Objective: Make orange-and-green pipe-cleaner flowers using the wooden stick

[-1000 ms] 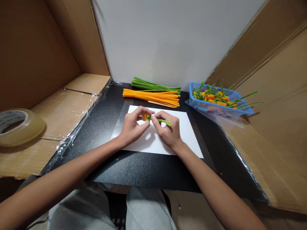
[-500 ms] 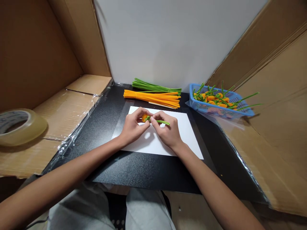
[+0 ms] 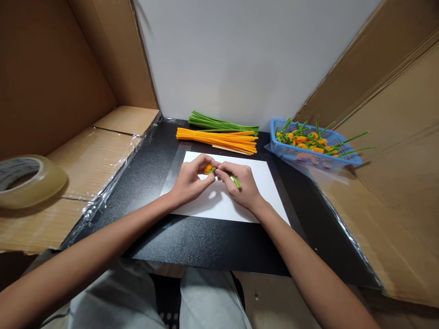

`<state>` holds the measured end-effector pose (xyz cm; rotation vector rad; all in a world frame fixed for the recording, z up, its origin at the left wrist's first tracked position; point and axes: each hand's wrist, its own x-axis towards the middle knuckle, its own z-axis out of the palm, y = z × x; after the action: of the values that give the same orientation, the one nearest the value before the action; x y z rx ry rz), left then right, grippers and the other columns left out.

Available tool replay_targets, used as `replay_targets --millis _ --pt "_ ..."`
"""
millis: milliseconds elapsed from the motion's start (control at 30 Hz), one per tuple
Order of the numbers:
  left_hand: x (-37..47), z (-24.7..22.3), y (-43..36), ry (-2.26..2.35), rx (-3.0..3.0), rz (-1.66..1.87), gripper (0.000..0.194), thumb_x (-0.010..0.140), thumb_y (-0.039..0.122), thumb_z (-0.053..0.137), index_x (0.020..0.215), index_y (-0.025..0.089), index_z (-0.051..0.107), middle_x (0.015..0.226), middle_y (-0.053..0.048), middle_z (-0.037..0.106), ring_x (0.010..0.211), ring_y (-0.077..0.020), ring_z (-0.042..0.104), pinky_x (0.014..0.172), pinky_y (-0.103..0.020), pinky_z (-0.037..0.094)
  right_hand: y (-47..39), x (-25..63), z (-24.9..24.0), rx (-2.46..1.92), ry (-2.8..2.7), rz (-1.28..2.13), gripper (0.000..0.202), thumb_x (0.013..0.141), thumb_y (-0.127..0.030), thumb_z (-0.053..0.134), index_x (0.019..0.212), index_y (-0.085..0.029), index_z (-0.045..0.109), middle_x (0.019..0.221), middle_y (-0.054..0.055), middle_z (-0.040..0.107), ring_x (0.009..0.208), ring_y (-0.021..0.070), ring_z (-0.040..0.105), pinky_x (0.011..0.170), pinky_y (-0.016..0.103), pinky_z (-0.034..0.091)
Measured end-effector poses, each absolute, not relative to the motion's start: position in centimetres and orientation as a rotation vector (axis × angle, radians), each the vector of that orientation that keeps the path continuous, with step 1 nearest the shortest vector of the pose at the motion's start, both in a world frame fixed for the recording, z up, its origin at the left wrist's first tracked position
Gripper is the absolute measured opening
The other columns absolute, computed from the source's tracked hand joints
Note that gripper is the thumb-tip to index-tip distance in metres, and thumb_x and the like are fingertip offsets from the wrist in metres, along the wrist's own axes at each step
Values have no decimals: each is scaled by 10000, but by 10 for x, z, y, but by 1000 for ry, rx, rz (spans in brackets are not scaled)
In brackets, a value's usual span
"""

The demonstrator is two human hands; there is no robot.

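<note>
Between both hands, just above a white sheet of paper [image 3: 270, 192], is a small pipe-cleaner flower [image 3: 208, 169] with an orange head and a green stem. My left hand [image 3: 192, 180] curls around the orange head, thumb and fingertips closed on it near the green base. With its fingertips meeting the left ones, my right hand [image 3: 242, 185] pinches the green pipe cleaner [image 3: 236, 182], whose free end sticks out over the thumb toward me. Part of the flower is hidden by the fingers.
Behind the paper lie a bundle of orange pipe cleaners [image 3: 216, 139] and a bundle of green pipe cleaners [image 3: 219, 122]. A blue basket [image 3: 274, 141] at the right holds several orange-and-green pieces. A tape roll [image 3: 51, 183] rests on cardboard at the left. Cardboard walls flank the black tabletop [image 3: 192, 242].
The green stem's free end has swung from pointing right to pointing down and toward me. My right hand has rotated slightly, while the left has stayed almost in place.
</note>
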<state>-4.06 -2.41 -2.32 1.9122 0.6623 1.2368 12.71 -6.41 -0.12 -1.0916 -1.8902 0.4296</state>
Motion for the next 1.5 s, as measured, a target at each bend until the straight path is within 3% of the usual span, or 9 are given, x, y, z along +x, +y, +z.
replay_targets --millis 133,367,500,700,833,1000,1167,1500 --pt "-41 -22 -24 682 1913 1205 153 834 188 637 977 186 583 916 -31 686 807 -129 664 731 -245 535 -63 128 -4 -1081 -1922 347 196 934 -203 502 801 -205 647 814 28 701 727 169 618 722 291 455" --pt "-42 -24 -23 707 1930 1114 219 926 270 568 1133 202 594 1038 -58 683 906 -165 670 768 -284 580 -64 126 -5 -1156 -1855 407 221 947 -236 513 770 -192 638 753 16 686 706 159 639 703 273 456" --pt "-40 -24 -22 713 1831 1139 183 946 307 550 1076 195 615 1030 -61 683 858 -153 665 724 -267 567 -65 122 -6 -1134 -1847 352 215 941 -226 533 776 -202 669 780 21 722 722 167 661 714 288 474" --pt "-35 -24 -23 678 1606 1236 117 907 279 609 959 175 614 1017 -72 703 948 -167 668 840 -294 532 -69 117 -10 -1142 -1959 77 207 934 -198 517 803 -202 678 800 68 735 742 201 670 727 321 484" --pt "-34 -25 -21 620 1468 1218 154 868 275 659 956 180 575 985 -70 715 928 -171 680 792 -287 536 -70 115 -9 -1149 -2044 -39 226 924 -184 497 774 -196 666 740 80 708 687 211 639 684 328 457" --pt "-39 -23 -16 556 1484 1119 242 866 339 676 1029 179 596 1053 -87 696 937 -182 676 755 -291 568 -70 112 -6 -1259 -1726 261 194 908 -233 566 738 -199 651 703 30 699 604 166 615 633 286 444" --pt "-43 -25 -13 560 1680 1051 335 842 310 716 1141 198 614 1200 -103 654 1090 -210 638 897 -323 553 -69 113 -4 -1273 -1564 488 282 913 -281 573 646 -198 612 647 5 665 585 146 597 606 259 437" --pt "-47 -21 -14 634 1944 979 261 930 278 565 1165 167 591 1007 -64 694 844 -150 686 798 -278 561 -69 117 -2 -1264 -1770 277 226 946 -204 517 761 -175 644 679 7 666 588 127 571 628 244 397"
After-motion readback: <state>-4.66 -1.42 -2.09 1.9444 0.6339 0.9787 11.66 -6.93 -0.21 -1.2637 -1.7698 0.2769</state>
